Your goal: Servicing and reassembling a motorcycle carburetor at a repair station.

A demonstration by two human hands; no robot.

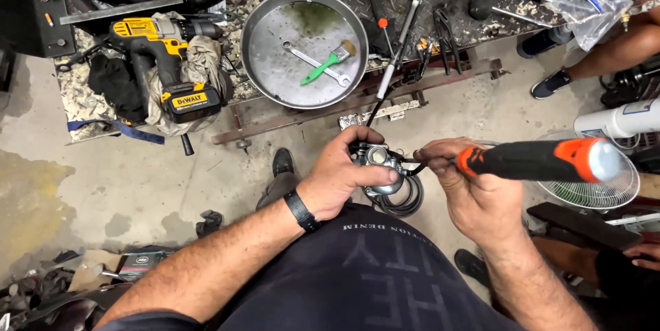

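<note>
You hold a small metal part and a screwdriver over the shop floor.

Your left hand (344, 176) is closed around the small metal part (380, 166) with black cables, at the middle of the view. Your right hand (474, 190) grips the screwdriver (533, 160), its handle pointing to 3 o'clock. The tip could slip off and poke your fingers if you push hard. The concrete floor (137, 173) is stained. At 12 o'clock sits a round metal pan (258, 28); at 10 o'clock, a yellow drill (161, 49).

Bare concrete floor (158, 173) lies open left of the hands; a fan (595, 190) crowds the right.
</note>
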